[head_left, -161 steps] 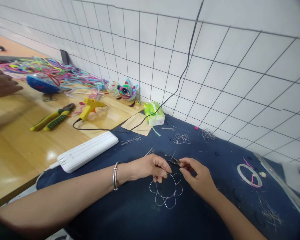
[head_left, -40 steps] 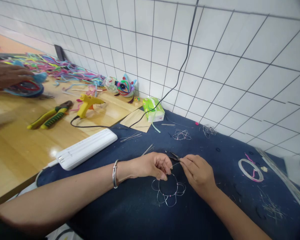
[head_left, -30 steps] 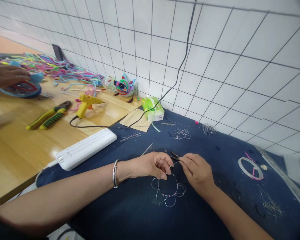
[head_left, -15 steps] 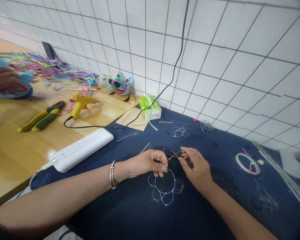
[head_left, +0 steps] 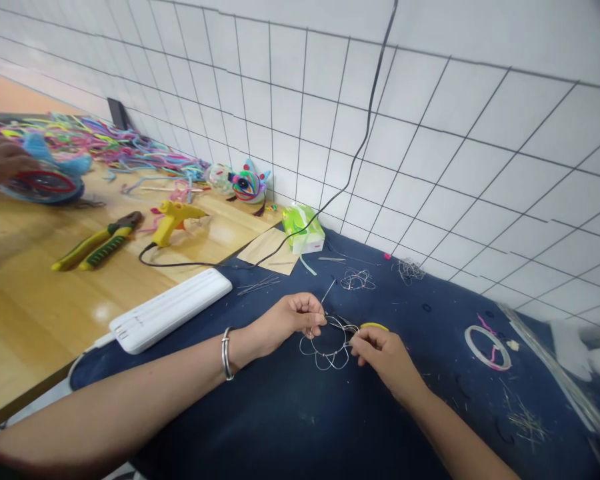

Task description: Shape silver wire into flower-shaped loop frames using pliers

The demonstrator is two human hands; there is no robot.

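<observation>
My left hand (head_left: 293, 323) pinches the upper left of a flower-shaped wire ring (head_left: 331, 369) with looped petals and tiny pink beads. A straight wire end (head_left: 328, 292) sticks up past its fingertips. On the ring's right side, the thumb and fingers of my right hand (head_left: 383, 353) are closed on a wire petal. Just behind that hand, a pair of pliers (head_left: 375, 326) with a yellow handle lies on the dark blue cloth (head_left: 280, 427); the hand partly covers it.
A white power bank (head_left: 173, 310), yellow glue gun (head_left: 173, 223) and large pliers (head_left: 100, 243) lie left. Another person's hand (head_left: 3, 162) touches a blue craft piece (head_left: 47, 180). Wire bundles (head_left: 359, 279), a tissue pack (head_left: 303, 230) and a white coil (head_left: 487, 348) lie farther off.
My right hand has left the pliers and moved down-left to the wire ring, closing on its right side. My left hand keeps its pinch. The view has shifted slightly.
</observation>
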